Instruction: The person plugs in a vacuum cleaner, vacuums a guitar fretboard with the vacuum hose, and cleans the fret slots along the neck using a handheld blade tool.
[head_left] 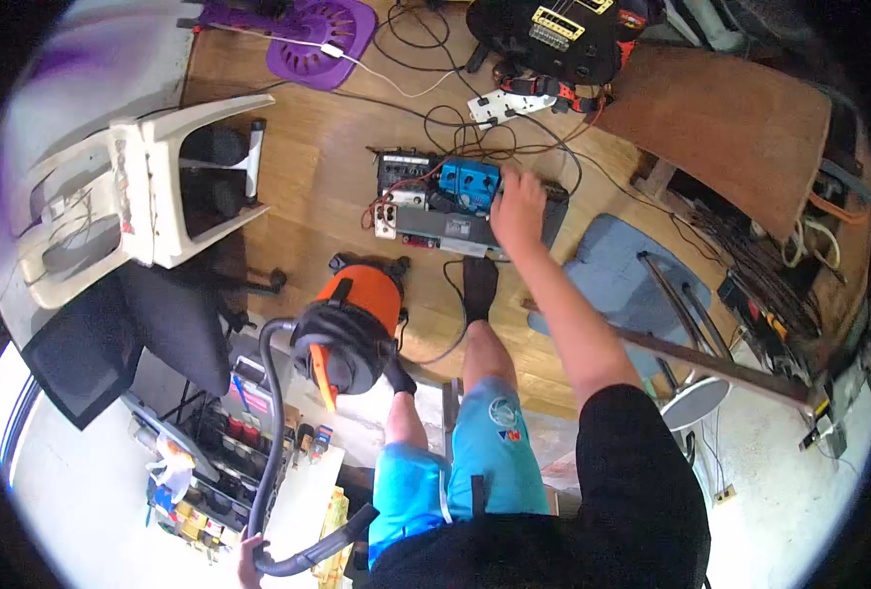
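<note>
Our left hand (249, 562) has its fingers closed around the black flexible hose (274, 442), below the round orange-and-black vacuum cleaner (379, 294). Our right hand (519, 211) reaches over the long grey-and-black pedalboard (426, 222), its fingers curled beside the blue box with knobs (470, 182); we cannot tell whether they grip it. Beyond them, the white power strip (499, 106) lies on the wooden floor (318, 196)

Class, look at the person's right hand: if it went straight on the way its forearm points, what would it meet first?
Probably the cables just beyond the blue pedal; the depth is unclear, and the right hand could catch the pedal's edge first.
</note>
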A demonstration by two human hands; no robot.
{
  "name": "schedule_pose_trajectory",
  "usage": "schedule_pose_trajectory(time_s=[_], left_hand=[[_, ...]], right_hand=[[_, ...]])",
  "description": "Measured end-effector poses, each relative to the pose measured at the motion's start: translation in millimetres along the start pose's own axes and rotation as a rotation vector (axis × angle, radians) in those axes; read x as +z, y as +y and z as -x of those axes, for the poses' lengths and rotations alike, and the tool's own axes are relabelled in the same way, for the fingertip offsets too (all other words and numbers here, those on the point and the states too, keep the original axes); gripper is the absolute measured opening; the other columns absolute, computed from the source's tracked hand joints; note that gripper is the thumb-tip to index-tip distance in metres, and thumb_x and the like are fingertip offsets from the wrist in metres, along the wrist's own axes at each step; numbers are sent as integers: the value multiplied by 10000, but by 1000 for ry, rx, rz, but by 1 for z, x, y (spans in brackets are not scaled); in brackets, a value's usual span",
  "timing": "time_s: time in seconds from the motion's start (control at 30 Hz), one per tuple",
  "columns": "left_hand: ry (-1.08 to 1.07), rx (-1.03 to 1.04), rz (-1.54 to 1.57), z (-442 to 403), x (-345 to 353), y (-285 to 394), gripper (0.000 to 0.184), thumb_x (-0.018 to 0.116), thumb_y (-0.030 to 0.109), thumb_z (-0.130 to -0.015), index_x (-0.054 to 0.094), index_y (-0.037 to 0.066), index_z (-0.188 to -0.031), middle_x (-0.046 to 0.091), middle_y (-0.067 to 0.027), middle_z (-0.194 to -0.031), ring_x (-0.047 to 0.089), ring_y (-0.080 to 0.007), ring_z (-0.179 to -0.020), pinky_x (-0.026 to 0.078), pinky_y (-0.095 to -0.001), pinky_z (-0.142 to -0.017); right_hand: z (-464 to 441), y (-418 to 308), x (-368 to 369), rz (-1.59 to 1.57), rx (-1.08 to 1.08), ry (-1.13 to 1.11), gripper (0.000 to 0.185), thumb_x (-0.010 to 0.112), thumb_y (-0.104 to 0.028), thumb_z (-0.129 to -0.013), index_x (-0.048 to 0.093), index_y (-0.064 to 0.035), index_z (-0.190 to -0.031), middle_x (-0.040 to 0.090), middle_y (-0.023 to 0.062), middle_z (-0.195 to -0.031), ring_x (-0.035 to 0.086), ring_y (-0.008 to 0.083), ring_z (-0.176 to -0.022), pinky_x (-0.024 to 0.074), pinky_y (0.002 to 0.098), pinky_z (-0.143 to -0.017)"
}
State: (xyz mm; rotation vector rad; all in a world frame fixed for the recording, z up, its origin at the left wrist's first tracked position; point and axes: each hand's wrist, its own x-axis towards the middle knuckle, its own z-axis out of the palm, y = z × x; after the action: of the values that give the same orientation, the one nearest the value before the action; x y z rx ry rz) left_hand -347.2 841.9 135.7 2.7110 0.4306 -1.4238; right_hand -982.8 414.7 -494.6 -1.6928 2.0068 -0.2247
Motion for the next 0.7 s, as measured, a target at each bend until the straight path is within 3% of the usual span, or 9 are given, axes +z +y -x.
schedule_pose_trajectory(time_s=[0.03,0.13,0.2,0.23,0.3,0.47,0.57,0.6,0.7], left_hand=[[-56,115,-93,0,-8,-14,722,762,23,-878,523,101,-1555,694,-150,-1205,703,-258,-1068,603,-424,-773],[55,-90,31,2,30,-14,802,764,66,-928,428,131,-1654,688,-106,-1068,697,-221,-851,549,-389,-586],[54,-98,50,0,55,-22,850,763,64,-939,377,130,-1693,679,-92,-1050,698,-213,-800,542,-380,-546],[38,-83,50,-8,62,-32,869,761,47,-933,358,119,-1700,671,-91,-1078,700,-216,-821,552,-383,-569],[20,-26,77,-25,77,-61,753,736,33,-925,457,111,-1620,657,-80,-1064,714,-216,-844,590,-388,-602],[21,67,82,-50,114,-130,813,760,46,-891,398,92,-1617,629,-84,-1042,677,-201,-803,570,-388,-591],[0,167,134,-73,112,-170,774,756,39,-889,405,125,-1574,603,-73,-1038,665,-192,-818,582,-393,-608],[5,140,197,-72,108,-175,730,761,48,-899,426,136,-1542,607,-65,-1030,669,-193,-822,584,-399,-616],[-75,101,382,-95,77,-210,698,752,59,-945,400,146,-1542,620,-56,-1000,682,-198,-803,615,-434,-646]], right_hand=[[37,-14,-8,-65,9,-69,400,743,-160,-940,670,-55,-1319,653,203,-1332,626,418,-1270,485,577,-1102],[156,-68,-10,-616,46,-597,217,680,-231,-1052,762,-39,-1113,789,156,-1020,762,396,-981,606,521,-904],[239,-126,-26,-1058,5,-1094,268,698,-269,-1078,774,-56,-1224,788,115,-1196,755,261,-1107,597,415,-973],[251,-163,-89,-1048,-159,-1233,438,707,-333,-1090,701,-50,-1424,718,135,-1403,682,235,-1300,533,381,-1116],[281,-219,-162,-1287,-118,-1682,977,713,-511,-1080,211,-26,-1764,560,187,-1640,510,254,-1538,397,408,-1273],[367,-305,-209,-1481,240,-1762,979,709,-514,-1084,166,-96,-1784,503,177,-1689,554,264,-1496,444,501,-1227],[426,-331,-197,-1288,70,-1753,924,698,-524,-1090,216,-122,-1768,526,137,-1680,585,252,-1460,466,559,-1185],[449,-331,-194,-1183,59,-1738,791,689,-523,-1093,388,-113,-1699,619,129,-1591,641,245,-1388,502,499,-1146],[500,-316,-184,-431,-535,-1376,580,652,-573,-1078,709,-154,-1475,727,115,-1454,628,336,-1431,494,472,-1178]])
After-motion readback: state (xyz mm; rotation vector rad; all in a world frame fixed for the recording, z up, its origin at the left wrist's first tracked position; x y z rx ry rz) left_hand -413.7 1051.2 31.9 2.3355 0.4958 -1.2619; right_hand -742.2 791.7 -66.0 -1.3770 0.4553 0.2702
